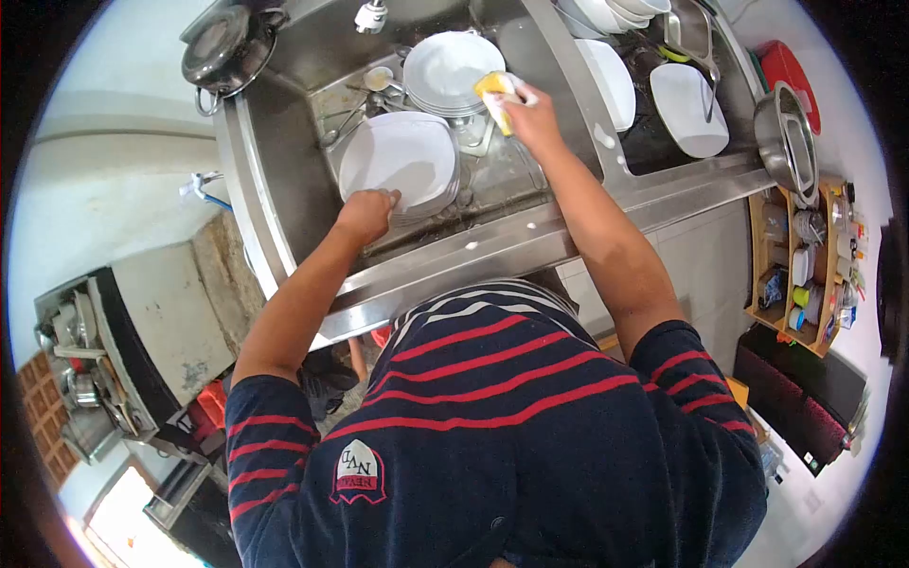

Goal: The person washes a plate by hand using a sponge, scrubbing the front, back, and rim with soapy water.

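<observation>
My left hand [369, 216] grips the near edge of a white square plate [398, 161], which lies at the top of a stack in the sink. In my right hand [530, 115] is a yellow sponge [495, 99] with white foam on it, fingers closed around it. The sponge is by the right edge of a stack of round white plates [453, 66]. Left of that stack, spoons and other cutlery [352, 118] lie on the sink floor, with a small white cup [379, 78] among them.
A lidded metal pot [227, 52] stands on the sink's left corner, and a faucet [371, 15] hangs above. On the right drainboard are white plates [689, 109] and bowls [620, 11]. A steel basin [786, 142] sits at the right end, above a wooden shelf [805, 260].
</observation>
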Available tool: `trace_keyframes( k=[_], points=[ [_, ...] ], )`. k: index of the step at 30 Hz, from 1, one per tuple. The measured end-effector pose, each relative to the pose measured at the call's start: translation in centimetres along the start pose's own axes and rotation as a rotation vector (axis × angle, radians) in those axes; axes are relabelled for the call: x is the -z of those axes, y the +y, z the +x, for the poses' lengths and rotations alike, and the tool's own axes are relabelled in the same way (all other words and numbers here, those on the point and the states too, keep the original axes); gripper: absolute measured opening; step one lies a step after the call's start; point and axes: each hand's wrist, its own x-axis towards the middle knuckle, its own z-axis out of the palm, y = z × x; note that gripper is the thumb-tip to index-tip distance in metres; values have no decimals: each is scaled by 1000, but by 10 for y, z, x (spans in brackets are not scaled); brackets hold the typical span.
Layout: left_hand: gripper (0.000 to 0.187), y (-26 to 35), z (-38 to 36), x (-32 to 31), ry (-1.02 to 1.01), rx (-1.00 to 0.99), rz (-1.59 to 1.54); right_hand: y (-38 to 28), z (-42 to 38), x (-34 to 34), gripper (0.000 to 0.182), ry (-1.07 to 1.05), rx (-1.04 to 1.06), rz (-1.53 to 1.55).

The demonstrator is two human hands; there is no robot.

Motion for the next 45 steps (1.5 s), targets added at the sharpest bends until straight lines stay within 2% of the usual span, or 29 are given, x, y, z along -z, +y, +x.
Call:
trace_keyframes(
  k=[3,6,8,11,13,14,15,16,17,19,20,21,23,25,28,29,31,33,35,37,39,40,41,42,43,45],
  points=[
    [28,0,4,-12,-65,28,54,-4,-4,-5,37,-52,-29,-63],
    [31,3,9,-11,-119,54,34,10,-3,-4,46,-46,-16,-153],
    [35,-12,12,-34,-54,56,-8,26,0,-7,53,-30,-60,-168],
    [39,-14,5,-24,33,52,-112,22,0,-6,59,-76,-93,-122],
    [36,-12,5,-10,122,300,-365,13,-5,-9,55,-21,-92,-164],
    [36,-10,5,-3,120,290,-355,7,-6,-9,43,-27,-94,-13],
    [34,-8,4,3,220,320,-404,-2,-9,-7,32,-34,-95,140],
    [32,-4,6,10,321,350,-453,-15,-12,-2,34,-67,-206,304],
    [32,0,8,16,323,346,-441,-21,-13,1,34,-62,-201,314],
    [31,18,15,37,399,341,-705,-28,-7,6,39,-10,-282,779],
    [24,33,21,50,478,264,-654,-22,-1,9,39,-52,-247,879],
    [24,53,31,67,481,268,-637,-37,0,18,39,-57,-242,894],
    [17,96,59,97,547,215,-915,-76,-7,50,34,-18,-336,1046],
    [16,149,90,137,588,161,-1053,-78,-1,88,30,-18,-305,1059],
    [16,212,153,176,597,27,-970,-114,-10,171,27,-43,-284,1039],
    [17,230,180,184,600,-23,-997,-107,-8,194,27,-32,-276,1046],
    [21,250,247,178,601,-73,-827,-87,-5,234,28,48,-240,1045],
    [26,283,303,181,598,-107,-686,-83,-7,270,28,113,-312,1011],
    [28,287,370,153,534,-117,-635,-75,-8,297,28,203,-342,1023],
    [30,288,426,128,481,-129,-584,-68,-9,317,29,194,-338,1052],
    [36,297,459,124,186,147,-383,-52,-5,329,30,226,-352,1145],
    [40,309,457,142,78,-99,9,-46,-1,336,30,235,-349,1145],
    [40,304,472,129,72,-104,11,-40,1,341,30,245,-366,1126],
    [40,288,496,102,89,16,-125,-36,3,345,29,252,-386,1109],
    [40,289,498,102,109,141,-259,-39,4,349,29,254,-390,1115],
    [39,291,496,100,110,195,-234,-47,9,354,28,285,-404,1071]
  ],
)
